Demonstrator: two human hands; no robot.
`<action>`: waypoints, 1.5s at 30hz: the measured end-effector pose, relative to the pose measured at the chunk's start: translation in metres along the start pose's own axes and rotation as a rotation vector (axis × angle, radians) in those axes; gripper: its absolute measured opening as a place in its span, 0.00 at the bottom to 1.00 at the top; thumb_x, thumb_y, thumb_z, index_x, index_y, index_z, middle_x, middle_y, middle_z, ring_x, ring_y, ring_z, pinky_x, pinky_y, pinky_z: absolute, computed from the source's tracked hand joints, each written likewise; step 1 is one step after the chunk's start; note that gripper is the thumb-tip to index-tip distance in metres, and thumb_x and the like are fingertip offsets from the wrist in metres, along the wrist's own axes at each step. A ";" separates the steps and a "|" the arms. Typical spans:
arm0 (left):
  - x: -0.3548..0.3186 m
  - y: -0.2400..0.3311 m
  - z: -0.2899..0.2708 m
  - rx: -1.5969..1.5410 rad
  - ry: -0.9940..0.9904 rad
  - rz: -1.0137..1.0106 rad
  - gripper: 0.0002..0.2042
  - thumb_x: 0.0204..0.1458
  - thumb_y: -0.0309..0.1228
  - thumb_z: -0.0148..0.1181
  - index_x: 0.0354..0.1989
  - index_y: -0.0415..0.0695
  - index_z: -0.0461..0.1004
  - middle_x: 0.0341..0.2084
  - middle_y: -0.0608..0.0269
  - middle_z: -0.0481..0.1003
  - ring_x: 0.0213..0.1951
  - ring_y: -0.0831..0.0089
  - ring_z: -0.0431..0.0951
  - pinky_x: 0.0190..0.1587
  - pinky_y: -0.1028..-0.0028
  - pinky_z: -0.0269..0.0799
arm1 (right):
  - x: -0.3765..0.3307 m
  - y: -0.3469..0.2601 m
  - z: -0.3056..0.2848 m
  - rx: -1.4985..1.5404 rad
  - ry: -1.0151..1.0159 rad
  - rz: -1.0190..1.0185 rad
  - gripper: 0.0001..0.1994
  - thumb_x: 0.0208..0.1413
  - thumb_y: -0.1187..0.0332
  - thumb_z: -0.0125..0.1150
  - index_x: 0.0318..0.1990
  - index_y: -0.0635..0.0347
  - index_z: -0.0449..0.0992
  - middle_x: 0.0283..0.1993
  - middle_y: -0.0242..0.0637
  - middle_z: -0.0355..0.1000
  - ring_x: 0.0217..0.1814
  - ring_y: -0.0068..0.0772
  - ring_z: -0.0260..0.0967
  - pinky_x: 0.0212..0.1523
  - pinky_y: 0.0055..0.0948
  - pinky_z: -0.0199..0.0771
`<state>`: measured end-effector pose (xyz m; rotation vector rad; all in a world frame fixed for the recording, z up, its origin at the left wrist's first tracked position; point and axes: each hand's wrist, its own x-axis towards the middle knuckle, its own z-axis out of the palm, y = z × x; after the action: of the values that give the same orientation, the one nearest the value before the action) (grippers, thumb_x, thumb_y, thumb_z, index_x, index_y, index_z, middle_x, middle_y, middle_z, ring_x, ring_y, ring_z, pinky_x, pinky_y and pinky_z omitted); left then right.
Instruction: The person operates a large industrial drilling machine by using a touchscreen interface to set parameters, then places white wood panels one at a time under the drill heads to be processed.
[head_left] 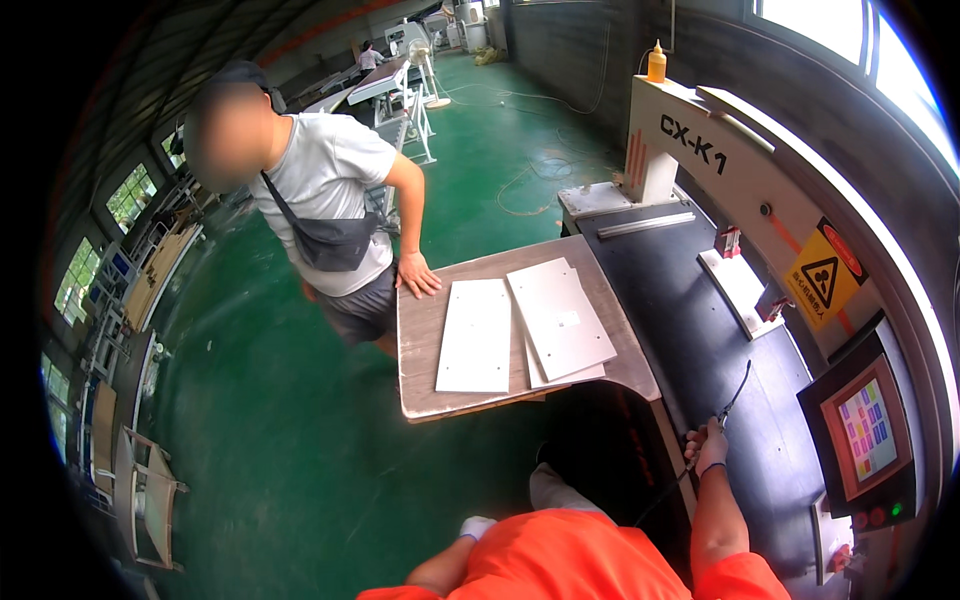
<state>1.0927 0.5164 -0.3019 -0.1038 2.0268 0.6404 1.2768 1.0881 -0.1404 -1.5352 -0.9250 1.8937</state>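
Machine (800,250) on the right, dark bed (690,330) running along it, touchscreen (868,428) near its front end. Wooden table (420,330) butts against the bed, with white panels (520,325) on top: one flat, two stacked askew. Co-worker's hand (417,273) rests on the table's far corner. Right hand (708,447) gloved, fist tight around a black cable (735,392) at the bed's edge. Left hand (476,526) gloved, low by the torso; grip unclear.

daylight from windows (830,25) | floor glare | fisheye-bent, dark rim
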 end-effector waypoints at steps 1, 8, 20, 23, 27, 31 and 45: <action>-0.002 0.000 0.003 0.015 -0.001 -0.017 0.19 0.56 0.47 0.58 0.44 0.46 0.86 0.48 0.51 0.84 0.52 0.51 0.83 0.53 0.60 0.76 | -0.001 0.000 0.000 -0.016 -0.002 -0.002 0.21 0.71 0.42 0.54 0.41 0.52 0.71 0.26 0.40 0.77 0.14 0.30 0.64 0.13 0.30 0.62; 0.005 -0.011 0.000 0.093 -0.009 0.065 0.22 0.58 0.50 0.57 0.48 0.46 0.86 0.50 0.51 0.84 0.57 0.53 0.82 0.58 0.61 0.75 | 0.001 0.002 -0.007 0.017 -0.024 -0.012 0.22 0.70 0.41 0.54 0.39 0.51 0.70 0.24 0.36 0.73 0.14 0.29 0.63 0.12 0.29 0.61; -0.002 -0.002 -0.012 0.221 0.014 0.064 0.22 0.58 0.49 0.57 0.50 0.48 0.86 0.52 0.52 0.83 0.57 0.52 0.82 0.61 0.61 0.74 | -0.001 -0.001 -0.003 0.038 -0.036 -0.028 0.21 0.70 0.41 0.54 0.35 0.48 0.68 0.23 0.35 0.70 0.13 0.26 0.58 0.12 0.26 0.58; -0.016 0.005 -0.012 0.124 0.049 0.032 0.22 0.58 0.49 0.57 0.49 0.47 0.86 0.52 0.52 0.84 0.56 0.52 0.82 0.61 0.60 0.74 | -0.001 0.001 -0.002 0.029 -0.046 -0.038 0.21 0.71 0.42 0.53 0.36 0.48 0.68 0.23 0.36 0.71 0.13 0.27 0.59 0.12 0.27 0.58; -0.013 0.006 -0.022 0.197 -0.013 0.019 0.22 0.58 0.50 0.57 0.49 0.48 0.86 0.50 0.53 0.84 0.54 0.54 0.83 0.59 0.61 0.75 | -0.004 0.001 0.000 0.021 -0.040 -0.037 0.20 0.71 0.43 0.52 0.36 0.48 0.68 0.22 0.37 0.71 0.13 0.27 0.59 0.11 0.28 0.58; -0.010 -0.001 -0.023 0.193 0.063 0.065 0.22 0.59 0.52 0.59 0.48 0.47 0.86 0.48 0.52 0.85 0.52 0.53 0.84 0.56 0.60 0.77 | -0.006 0.004 -0.001 -0.006 -0.067 -0.100 0.19 0.71 0.43 0.53 0.37 0.48 0.68 0.22 0.36 0.71 0.13 0.27 0.58 0.12 0.28 0.57; -0.019 0.018 -0.029 0.166 0.068 0.073 0.24 0.60 0.51 0.57 0.51 0.44 0.85 0.53 0.49 0.83 0.56 0.49 0.82 0.60 0.58 0.74 | 0.012 0.007 -0.005 0.041 -0.003 0.004 0.22 0.70 0.39 0.52 0.38 0.47 0.68 0.22 0.34 0.69 0.13 0.28 0.58 0.12 0.29 0.56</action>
<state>1.0743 0.5146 -0.2681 0.0469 2.1492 0.5170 1.2788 1.0939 -0.1537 -1.5114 -0.8793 1.9063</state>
